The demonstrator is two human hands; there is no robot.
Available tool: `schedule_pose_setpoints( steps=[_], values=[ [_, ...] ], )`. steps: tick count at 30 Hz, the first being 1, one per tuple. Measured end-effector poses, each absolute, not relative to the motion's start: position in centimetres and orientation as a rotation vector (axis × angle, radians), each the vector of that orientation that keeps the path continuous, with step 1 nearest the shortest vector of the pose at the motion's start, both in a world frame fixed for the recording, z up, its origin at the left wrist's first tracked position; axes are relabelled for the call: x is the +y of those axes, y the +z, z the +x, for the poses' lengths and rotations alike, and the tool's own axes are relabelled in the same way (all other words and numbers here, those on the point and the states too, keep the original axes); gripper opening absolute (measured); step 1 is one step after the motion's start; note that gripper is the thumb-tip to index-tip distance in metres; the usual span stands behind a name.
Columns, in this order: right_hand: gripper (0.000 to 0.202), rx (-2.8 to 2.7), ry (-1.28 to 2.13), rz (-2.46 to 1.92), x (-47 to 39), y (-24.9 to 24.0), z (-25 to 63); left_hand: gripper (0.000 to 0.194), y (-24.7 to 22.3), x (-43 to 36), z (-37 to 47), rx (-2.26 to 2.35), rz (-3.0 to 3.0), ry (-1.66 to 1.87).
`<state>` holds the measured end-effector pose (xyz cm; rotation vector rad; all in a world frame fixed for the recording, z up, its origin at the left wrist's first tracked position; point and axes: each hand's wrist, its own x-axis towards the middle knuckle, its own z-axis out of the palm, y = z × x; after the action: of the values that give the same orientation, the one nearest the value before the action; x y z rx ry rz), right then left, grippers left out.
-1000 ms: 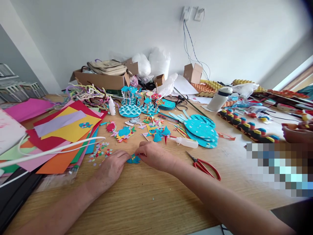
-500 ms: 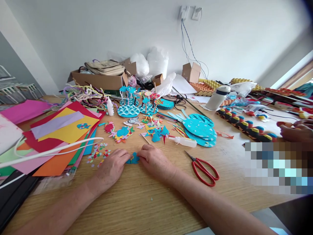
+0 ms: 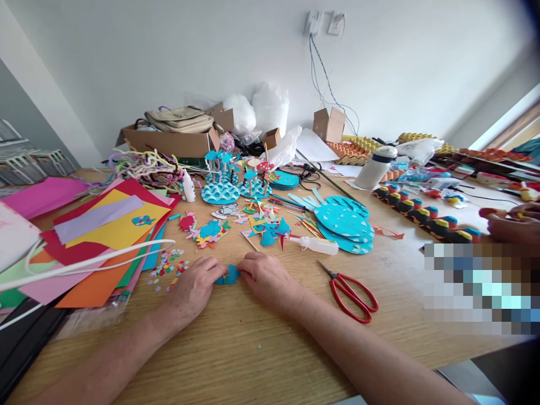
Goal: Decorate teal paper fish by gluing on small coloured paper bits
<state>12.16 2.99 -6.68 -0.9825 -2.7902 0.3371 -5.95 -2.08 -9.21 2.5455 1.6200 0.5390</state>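
Observation:
A small blue paper cutout (image 3: 229,275), perhaps a fish, lies on the wooden table between my hands. My left hand (image 3: 198,286) has its fingers closed on the cutout's left end. On the opposite end press the bent fingers of my right hand (image 3: 265,277). Part of the cutout is hidden under my fingertips. Small coloured paper dots (image 3: 169,267) are scattered left of my left hand. Beyond my hands are a pile of paper fish cutouts (image 3: 211,229) and blue paper scraps (image 3: 269,229). Red-handled scissors (image 3: 353,295) lie to the right of my right forearm.
Coloured paper sheets (image 3: 105,225) and a white cable (image 3: 105,263) are at left. A glue bottle (image 3: 316,244) lies near blue discs (image 3: 343,219). Wavy blue fish stands (image 3: 220,192) are farther back. Another person's hand (image 3: 512,225) works at far right beside a painted egg-carton strip (image 3: 422,214).
Both my hands keep their hold on the blue cutout with almost no movement. The view has shifted very slightly. The other person's hand at right has moved a little.

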Motion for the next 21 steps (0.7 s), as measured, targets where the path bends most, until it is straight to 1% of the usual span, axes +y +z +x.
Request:
schedule_pose_setpoints(
  steps=[12,21],
  values=[
    [0.021,-2.819,0.302,-0.995,2.98,-6.36,12.1,0.041,-9.43,-2.11,-6.0,1.6,2.551,0.535],
    [0.023,-2.837,0.348,-1.0,2.88,-5.88,12.27,0.043,-9.54,-2.19,-6.12,1.609,2.591,0.542]
  ],
)
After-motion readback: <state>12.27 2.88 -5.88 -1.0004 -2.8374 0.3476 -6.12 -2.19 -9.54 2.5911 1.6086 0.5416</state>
